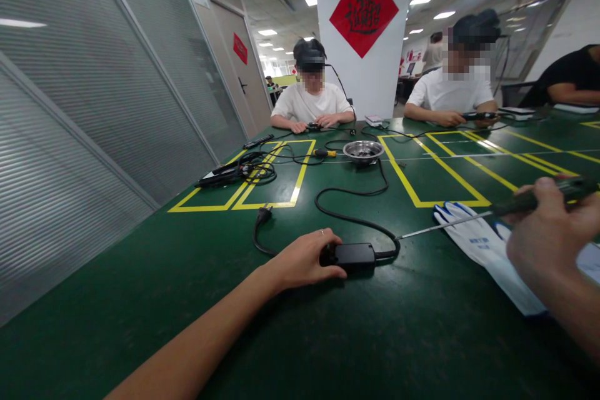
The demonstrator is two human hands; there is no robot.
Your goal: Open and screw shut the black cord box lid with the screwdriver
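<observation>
On the green tabletop lies a black power adapter (pixel 355 256), its left end gripped between the thumb and fingers of my left hand (pixel 304 257). From its right end a black cable (pixel 347 219) curves back toward a metal bowl (pixel 364 150). A cord with a two-pin plug (pixel 265 214) extends from beneath my left hand. My right hand (pixel 548 234) is closed round the dark handle of a screwdriver (pixel 445 225). Its long thin shaft points left, with the tip near the cable just right of the adapter; whether they touch I cannot tell.
White gloves with blue edging (pixel 482 253) lie under the screwdriver. Farther back are a yellow-and-black tool (pixel 324 153), a bundle of black cords (pixel 257 170) and yellow tape outlines (pixel 300 181). Two people in white shirts sit across the table, hands on dark objects.
</observation>
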